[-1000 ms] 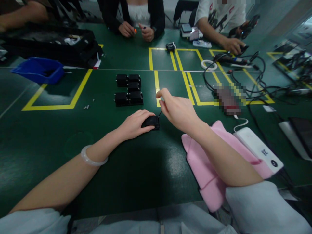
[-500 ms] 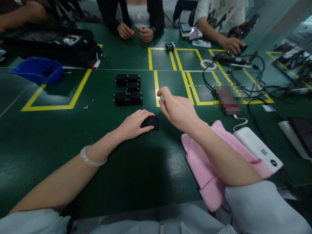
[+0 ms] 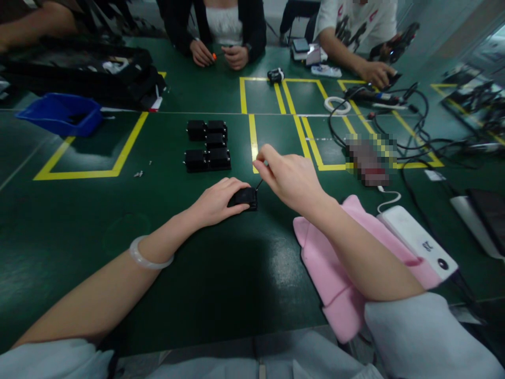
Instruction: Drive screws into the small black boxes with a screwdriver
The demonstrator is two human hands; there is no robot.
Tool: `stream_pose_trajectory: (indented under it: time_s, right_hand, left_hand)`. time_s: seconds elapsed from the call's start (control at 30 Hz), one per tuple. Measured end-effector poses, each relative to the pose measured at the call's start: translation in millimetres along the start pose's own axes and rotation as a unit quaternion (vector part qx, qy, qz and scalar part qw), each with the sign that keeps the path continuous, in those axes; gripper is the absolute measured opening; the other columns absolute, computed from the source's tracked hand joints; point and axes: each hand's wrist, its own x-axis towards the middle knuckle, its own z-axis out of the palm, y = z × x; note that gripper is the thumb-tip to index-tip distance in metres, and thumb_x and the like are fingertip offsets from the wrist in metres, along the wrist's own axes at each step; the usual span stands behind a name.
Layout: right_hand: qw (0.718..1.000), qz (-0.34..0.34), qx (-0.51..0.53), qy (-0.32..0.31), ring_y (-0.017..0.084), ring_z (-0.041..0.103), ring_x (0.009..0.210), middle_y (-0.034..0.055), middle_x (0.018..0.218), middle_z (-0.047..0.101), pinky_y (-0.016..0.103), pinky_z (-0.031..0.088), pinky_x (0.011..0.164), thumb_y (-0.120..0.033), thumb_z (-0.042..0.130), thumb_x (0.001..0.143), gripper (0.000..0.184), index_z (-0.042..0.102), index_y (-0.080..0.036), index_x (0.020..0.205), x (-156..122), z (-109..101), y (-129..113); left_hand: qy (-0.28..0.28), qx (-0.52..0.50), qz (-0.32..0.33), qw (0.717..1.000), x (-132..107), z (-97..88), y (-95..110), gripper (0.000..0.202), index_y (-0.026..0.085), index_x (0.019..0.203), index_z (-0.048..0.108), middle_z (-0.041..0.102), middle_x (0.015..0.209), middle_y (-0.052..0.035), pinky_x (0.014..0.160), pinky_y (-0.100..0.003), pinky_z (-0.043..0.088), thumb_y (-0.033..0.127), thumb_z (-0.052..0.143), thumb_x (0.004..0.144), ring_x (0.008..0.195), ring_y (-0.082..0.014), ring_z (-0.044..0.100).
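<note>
My left hand (image 3: pixel 216 200) lies curled over a small black box (image 3: pixel 245 198) and holds it down on the green table (image 3: pixel 221 273). My right hand (image 3: pixel 290 178) is closed in a pinch around a thin screwdriver (image 3: pixel 260 181) whose dark tip points down at the box's right end. Most of the tool is hidden inside the fingers. Several matching black boxes (image 3: pixel 208 145) sit in a cluster just beyond the left hand.
A pink cloth (image 3: pixel 327 273) and a white device (image 3: pixel 418 239) lie under my right forearm. A blue bin (image 3: pixel 59 113) sits far left, tangled cables (image 3: pixel 394 121) far right. Small screws (image 3: pixel 139 172) lie by the yellow tape. Other people's hands (image 3: pixel 221 52) work across the table.
My right hand's fingers have turned slightly around the screwdriver, the forefinger dropping lower. The left hand and the black box have stayed in place.
</note>
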Motion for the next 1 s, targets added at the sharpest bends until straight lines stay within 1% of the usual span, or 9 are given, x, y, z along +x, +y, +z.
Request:
stream_pose_trajectory:
  time_s: [0.07, 0.17, 0.27, 0.37, 0.47, 0.63, 0.73, 0.87, 1.0]
  right_hand:
    - [1.0, 0.0, -0.015, -0.003, 0.013, 0.058, 0.063, 0.002, 0.076, 0.068, 0.027, 0.019, 0.056, -0.04, 0.022, 0.101, 0.042, 0.058, -0.021, 0.109, 0.1, -0.4, -0.5]
    - [1.0, 0.0, 0.009, -0.006, 0.013, 0.059, 0.063, 0.0005, 0.075, 0.068, 0.026, 0.019, 0.055, -0.031, 0.024, 0.099, 0.037, 0.053, -0.02, 0.12, 0.5, -0.9, -2.1]
    - [0.999, -0.003, 0.041, -0.005, 0.013, 0.06, 0.067, 0.001, 0.082, 0.069, 0.026, 0.021, 0.055, -0.026, 0.028, 0.097, 0.035, 0.049, -0.018, 0.124, 0.1, -1.4, -2.8]
    - [0.999, -0.015, 0.031, 0.0, 0.013, 0.061, 0.07, 0.0017, 0.086, 0.07, 0.026, 0.02, 0.055, -0.033, 0.027, 0.099, 0.034, 0.053, -0.02, 0.117, -0.8, -1.9, -2.4]
    - [1.0, -0.016, -0.001, -0.007, 0.013, 0.059, 0.065, 0.0013, 0.078, 0.069, 0.027, 0.018, 0.055, -0.04, 0.025, 0.1, 0.039, 0.056, -0.021, 0.11, -0.7, -2.0, -2.1]
    - [1.0, -0.006, 0.03, -0.001, 0.013, 0.06, 0.066, 0.0004, 0.078, 0.068, 0.025, 0.021, 0.056, -0.028, 0.027, 0.098, 0.035, 0.051, -0.02, 0.122, -0.4, -1.1, -2.0]
    - [0.999, -0.018, 0.038, 0.01, 0.012, 0.06, 0.067, 0.0003, 0.08, 0.068, 0.025, 0.021, 0.056, -0.031, 0.027, 0.099, 0.034, 0.053, -0.02, 0.118, -1.3, -0.8, -1.2]
    - [1.0, -0.013, -0.002, 0.009, 0.013, 0.057, 0.062, 0.0005, 0.074, 0.067, 0.027, 0.017, 0.054, -0.04, 0.025, 0.1, 0.038, 0.057, -0.021, 0.109, -1.1, 0.3, -0.7]
    - [1.0, -0.008, 0.019, 0.013, 0.012, 0.058, 0.064, 0.0003, 0.078, 0.067, 0.025, 0.019, 0.054, -0.03, 0.025, 0.1, 0.034, 0.052, -0.021, 0.118, 0.2, 2.1, 0.2]
  left_hand:
    - [0.0, -0.001, -0.001, 1.0, 0.1, 0.1, 0.0, 0.042, 0.02, 0.123, 0.053, 0.059, 0.119, -0.0095, 0.09, -0.041, 0.046, 0.047, 0.053, 0.091, 0.108, -0.0268, 0.055]
    - [-0.001, -0.002, -0.001, 1.0, 0.0, 0.5, 0.0, 0.042, 0.02, 0.123, 0.053, 0.059, 0.12, -0.0095, 0.092, -0.041, 0.046, 0.047, 0.053, 0.091, 0.11, -0.0269, 0.055]
    - [0.001, -0.003, 0.0, 1.0, -0.2, 1.2, -0.2, 0.042, 0.019, 0.124, 0.052, 0.059, 0.12, -0.0096, 0.093, -0.041, 0.045, 0.046, 0.053, 0.091, 0.11, -0.0265, 0.055]
    - [0.005, 0.002, 0.002, 1.0, -0.5, 1.5, -0.4, 0.042, 0.019, 0.124, 0.052, 0.059, 0.119, -0.0098, 0.094, -0.041, 0.045, 0.045, 0.054, 0.091, 0.11, -0.0263, 0.055]
    - [0.005, 0.002, 0.003, 1.0, -0.5, 1.0, -0.1, 0.043, 0.018, 0.124, 0.052, 0.059, 0.119, -0.0099, 0.094, -0.041, 0.045, 0.045, 0.055, 0.091, 0.109, -0.0263, 0.055]
    - [-0.002, -0.003, 0.0, 1.0, -0.3, -0.4, 0.8, 0.042, 0.019, 0.123, 0.053, 0.059, 0.119, -0.0093, 0.093, -0.041, 0.046, 0.046, 0.054, 0.091, 0.109, -0.0261, 0.055]
    - [-0.001, -0.002, -0.001, 1.0, -0.1, -0.2, 0.3, 0.042, 0.019, 0.123, 0.053, 0.059, 0.12, -0.0097, 0.093, -0.041, 0.045, 0.045, 0.054, 0.091, 0.11, -0.0265, 0.055]
    - [0.0, 0.001, -0.002, 1.0, 0.1, 0.5, -0.3, 0.042, 0.019, 0.123, 0.052, 0.059, 0.12, -0.0098, 0.093, -0.041, 0.046, 0.046, 0.054, 0.091, 0.11, -0.0267, 0.054]
    - [-0.001, 0.001, 0.0, 1.0, -0.2, 0.5, -0.5, 0.041, 0.019, 0.123, 0.053, 0.059, 0.119, -0.0093, 0.091, -0.04, 0.046, 0.046, 0.053, 0.091, 0.108, -0.0264, 0.055]
